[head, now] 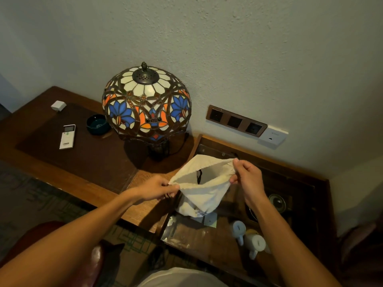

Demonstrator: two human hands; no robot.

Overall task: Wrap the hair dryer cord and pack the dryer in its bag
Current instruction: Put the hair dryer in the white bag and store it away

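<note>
Both hands (pixel 159 188) on white cloth bag (pixel 204 195), mouth wide

- You face a textured pale wall (pixel 228 48) carrying a brown socket strip (pixel 236 121).
- Your wooden desk (pixel 68 162) holds a stained-glass lamp (pixel 146 104).
- Patterned carpet (pixel 41 201) lies below.

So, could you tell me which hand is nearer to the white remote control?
Left. The left hand grips the bag rim on the side towards the remote; the right hand grips the far rim.

Rough cloth bag (pixel 204 195), wooden desk (pixel 99 183)
</note>
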